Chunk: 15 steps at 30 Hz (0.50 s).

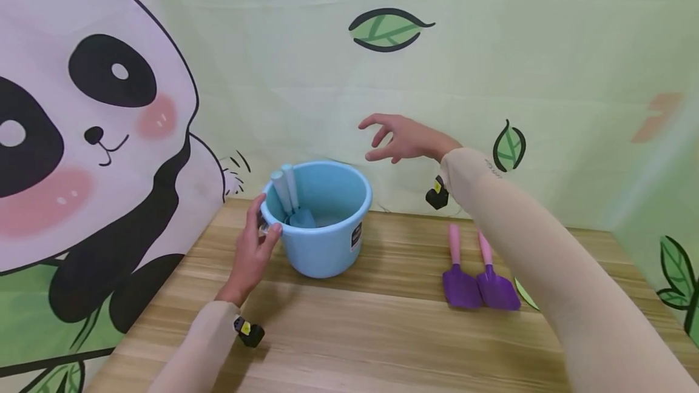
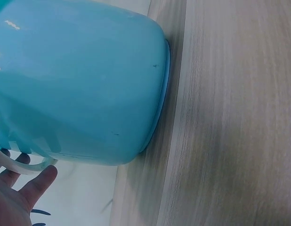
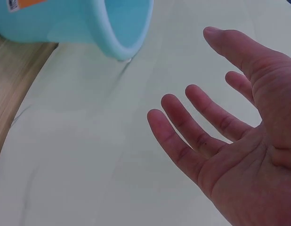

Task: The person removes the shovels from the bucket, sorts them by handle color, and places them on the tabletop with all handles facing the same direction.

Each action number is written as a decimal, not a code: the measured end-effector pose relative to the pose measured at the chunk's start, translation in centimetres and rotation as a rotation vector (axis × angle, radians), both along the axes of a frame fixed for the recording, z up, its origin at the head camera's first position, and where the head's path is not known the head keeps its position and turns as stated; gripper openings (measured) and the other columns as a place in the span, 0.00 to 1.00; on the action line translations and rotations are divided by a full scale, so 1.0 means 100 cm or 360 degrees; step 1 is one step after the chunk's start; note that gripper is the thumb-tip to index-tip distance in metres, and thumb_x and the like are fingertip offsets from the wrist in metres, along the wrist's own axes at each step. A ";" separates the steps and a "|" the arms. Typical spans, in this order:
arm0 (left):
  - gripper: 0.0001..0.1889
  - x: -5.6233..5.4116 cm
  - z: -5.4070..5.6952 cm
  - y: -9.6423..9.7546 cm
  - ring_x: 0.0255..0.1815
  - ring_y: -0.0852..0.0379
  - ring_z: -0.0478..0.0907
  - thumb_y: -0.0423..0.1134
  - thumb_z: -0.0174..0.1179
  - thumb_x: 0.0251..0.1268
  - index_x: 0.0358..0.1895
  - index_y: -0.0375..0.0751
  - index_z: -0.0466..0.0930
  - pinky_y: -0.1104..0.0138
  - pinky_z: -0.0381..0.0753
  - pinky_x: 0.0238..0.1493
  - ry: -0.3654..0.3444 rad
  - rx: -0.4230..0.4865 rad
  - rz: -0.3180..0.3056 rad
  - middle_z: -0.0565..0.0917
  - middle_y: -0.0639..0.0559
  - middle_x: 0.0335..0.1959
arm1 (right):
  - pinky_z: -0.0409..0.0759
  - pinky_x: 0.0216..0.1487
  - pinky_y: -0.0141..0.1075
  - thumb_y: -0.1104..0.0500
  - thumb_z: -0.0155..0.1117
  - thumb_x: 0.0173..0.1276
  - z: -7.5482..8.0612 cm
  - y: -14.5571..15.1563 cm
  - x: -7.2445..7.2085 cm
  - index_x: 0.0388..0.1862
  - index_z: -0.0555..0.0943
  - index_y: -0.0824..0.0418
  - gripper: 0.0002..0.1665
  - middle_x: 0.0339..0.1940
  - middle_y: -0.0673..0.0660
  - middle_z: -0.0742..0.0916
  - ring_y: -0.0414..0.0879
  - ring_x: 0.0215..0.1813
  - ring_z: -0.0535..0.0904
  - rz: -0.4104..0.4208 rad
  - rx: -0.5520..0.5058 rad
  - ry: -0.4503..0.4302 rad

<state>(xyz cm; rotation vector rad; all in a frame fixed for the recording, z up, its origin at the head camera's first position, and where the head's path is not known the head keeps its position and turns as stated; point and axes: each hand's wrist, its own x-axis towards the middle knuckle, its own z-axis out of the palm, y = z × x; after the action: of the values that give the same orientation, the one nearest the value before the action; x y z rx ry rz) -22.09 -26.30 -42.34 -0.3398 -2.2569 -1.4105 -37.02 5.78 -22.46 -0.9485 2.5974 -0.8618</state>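
A light blue bucket [image 1: 322,253] stands upright on the wooden table. My left hand [image 1: 255,253] grips its left edge, thumb at the rim and fingers around the side, by a pale loop handle [image 2: 23,165]. Inside the bucket lean two small shovels with pale blue handles [image 1: 281,191]; one blue blade [image 1: 302,218] shows, the other is mostly hidden. My right hand [image 1: 406,137] hovers above and to the right of the bucket, touching nothing. In the right wrist view its fingers [image 3: 178,127] are spread and slightly bent, with nothing in the palm.
Two purple shovels with pink handles [image 1: 461,287] lie side by side on the table [image 1: 349,344] at the right. Beside them a light green edge [image 1: 525,293] shows, mostly hidden by my right sleeve. A printed cloth wall [image 1: 273,77] with a panda stands behind.
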 end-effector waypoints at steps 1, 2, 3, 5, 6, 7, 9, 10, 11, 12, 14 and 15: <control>0.35 -0.004 -0.005 -0.002 0.74 0.32 0.64 0.40 0.51 0.81 0.83 0.51 0.46 0.33 0.75 0.60 0.0000 -0.0003 0.0004 0.60 0.39 0.80 | 0.87 0.51 0.47 0.50 0.74 0.68 0.000 -0.003 0.000 0.78 0.65 0.49 0.43 0.62 0.61 0.81 0.55 0.51 0.85 0.0005 -0.0001 0.0000; 0.35 -0.006 -0.008 -0.004 0.75 0.33 0.64 0.41 0.51 0.81 0.83 0.54 0.46 0.34 0.75 0.60 0.0001 -0.0005 0.0007 0.60 0.41 0.80 | 0.87 0.52 0.47 0.50 0.74 0.68 0.000 -0.006 0.000 0.78 0.65 0.49 0.43 0.62 0.61 0.80 0.56 0.52 0.85 0.0012 -0.0003 0.0001; 0.35 -0.006 -0.008 -0.004 0.75 0.34 0.65 0.43 0.51 0.81 0.83 0.56 0.46 0.34 0.75 0.60 0.0005 -0.0005 0.0007 0.61 0.42 0.80 | 0.87 0.52 0.47 0.50 0.74 0.68 0.000 -0.009 0.000 0.78 0.65 0.49 0.43 0.62 0.61 0.80 0.56 0.52 0.85 0.0018 -0.0005 0.0003; 0.34 -0.006 -0.009 -0.004 0.75 0.36 0.65 0.44 0.51 0.81 0.83 0.58 0.47 0.34 0.76 0.60 0.0006 -0.0009 0.0010 0.61 0.44 0.80 | 0.87 0.51 0.47 0.50 0.74 0.68 0.000 -0.015 -0.001 0.78 0.65 0.50 0.43 0.63 0.62 0.80 0.56 0.53 0.84 0.0026 -0.0013 0.0000; 0.34 -0.006 -0.008 -0.004 0.75 0.36 0.65 0.45 0.52 0.81 0.83 0.59 0.47 0.34 0.76 0.60 0.0007 -0.0010 0.0010 0.61 0.44 0.80 | 0.87 0.51 0.46 0.50 0.74 0.68 -0.001 -0.018 -0.001 0.78 0.65 0.50 0.43 0.63 0.62 0.80 0.56 0.54 0.84 0.0031 -0.0017 -0.0002; 0.34 -0.006 -0.008 -0.004 0.74 0.36 0.65 0.44 0.52 0.81 0.83 0.59 0.47 0.34 0.76 0.60 0.0008 -0.0011 0.0009 0.62 0.44 0.80 | 0.87 0.51 0.46 0.50 0.74 0.68 -0.001 -0.020 -0.002 0.78 0.66 0.50 0.43 0.63 0.62 0.80 0.57 0.54 0.84 0.0036 -0.0022 -0.0003; 0.34 -0.006 -0.008 -0.003 0.74 0.37 0.66 0.44 0.52 0.81 0.83 0.59 0.48 0.34 0.76 0.60 0.0009 -0.0011 0.0010 0.62 0.45 0.80 | 0.87 0.51 0.45 0.50 0.74 0.67 -0.001 -0.025 -0.002 0.77 0.66 0.50 0.43 0.63 0.62 0.80 0.56 0.55 0.83 0.0042 -0.0030 0.0003; 0.34 -0.006 -0.008 -0.003 0.74 0.36 0.66 0.43 0.52 0.81 0.83 0.58 0.47 0.34 0.76 0.60 0.0008 -0.0015 0.0012 0.62 0.44 0.80 | 0.87 0.51 0.45 0.49 0.74 0.67 -0.001 -0.028 -0.003 0.77 0.66 0.50 0.43 0.63 0.61 0.80 0.56 0.55 0.83 0.0044 -0.0034 0.0005; 0.34 -0.006 -0.008 -0.003 0.74 0.36 0.66 0.43 0.52 0.81 0.83 0.58 0.47 0.34 0.76 0.60 0.0007 -0.0016 0.0014 0.62 0.44 0.80 | 0.87 0.51 0.44 0.49 0.74 0.67 -0.002 -0.030 -0.003 0.77 0.66 0.50 0.43 0.64 0.61 0.80 0.55 0.55 0.83 0.0044 -0.0040 0.0011; 0.34 -0.006 -0.008 -0.003 0.74 0.36 0.66 0.42 0.52 0.81 0.83 0.58 0.47 0.34 0.76 0.60 0.0005 -0.0017 0.0016 0.62 0.44 0.80 | 0.87 0.51 0.43 0.49 0.74 0.67 -0.002 -0.033 -0.004 0.77 0.66 0.50 0.43 0.64 0.61 0.80 0.55 0.55 0.83 0.0044 -0.0048 0.0019; 0.34 -0.006 -0.008 -0.003 0.74 0.36 0.66 0.43 0.52 0.81 0.83 0.57 0.47 0.34 0.76 0.60 0.0006 -0.0020 0.0022 0.62 0.43 0.80 | 0.87 0.51 0.42 0.48 0.75 0.66 -0.003 -0.038 -0.004 0.77 0.66 0.49 0.44 0.64 0.61 0.80 0.54 0.54 0.83 0.0038 -0.0063 0.0024; 0.34 -0.006 -0.008 -0.003 0.74 0.36 0.66 0.43 0.52 0.81 0.83 0.57 0.47 0.34 0.76 0.60 0.0007 -0.0020 0.0025 0.62 0.43 0.80 | 0.87 0.51 0.42 0.48 0.75 0.66 -0.003 -0.041 -0.005 0.77 0.67 0.49 0.43 0.65 0.61 0.80 0.53 0.54 0.83 0.0038 -0.0073 0.0025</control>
<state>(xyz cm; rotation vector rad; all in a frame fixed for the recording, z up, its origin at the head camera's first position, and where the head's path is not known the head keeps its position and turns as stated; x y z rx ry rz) -22.71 -26.63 -43.13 -0.3287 -2.2610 -1.3867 -37.51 1.73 -22.80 -1.0005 2.5845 -0.9148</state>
